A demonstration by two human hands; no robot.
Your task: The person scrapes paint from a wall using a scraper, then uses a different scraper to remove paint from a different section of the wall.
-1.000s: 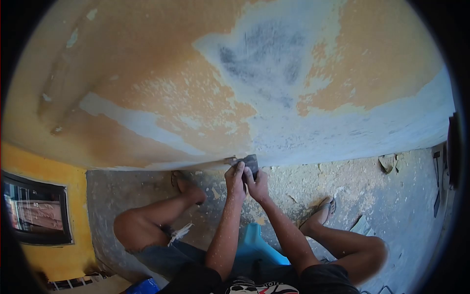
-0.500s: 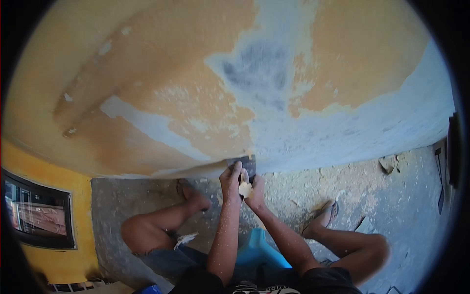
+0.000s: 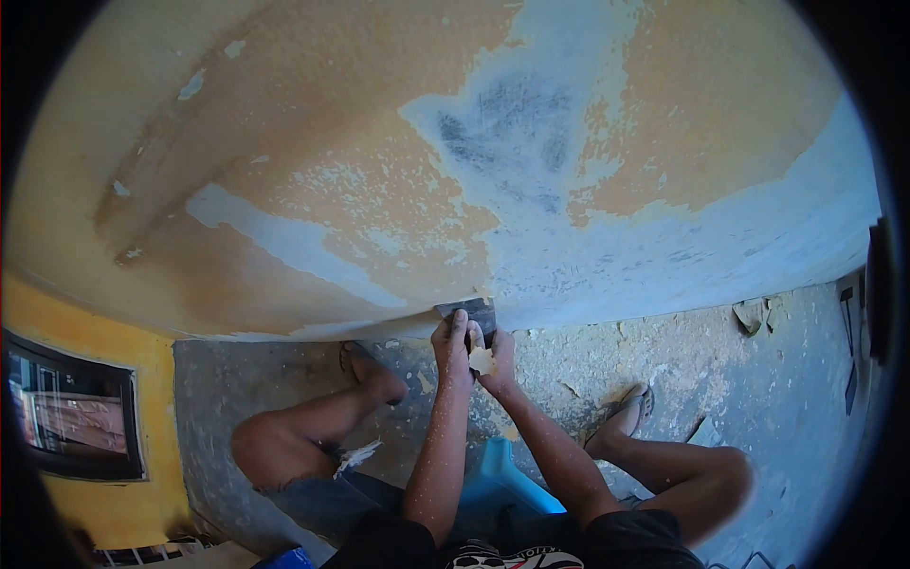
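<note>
On my feed a pale paint flake now sits over the right hand, absent a second ago, so I judge the coating is lifting off. I see both hands together, the left hand and the right clamped on a dark flat scraper just below the frame's centre, its edge at the foot of the peeling wall filling the upper frame. Outward, I have chip-strewn grey floor at centre right and a blue plastic stool at lower centre.

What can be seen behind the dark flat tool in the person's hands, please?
Past the far edge of the tool, the patchy wall shows; what lies directly behind the tool is covered and cannot be seen.
</note>
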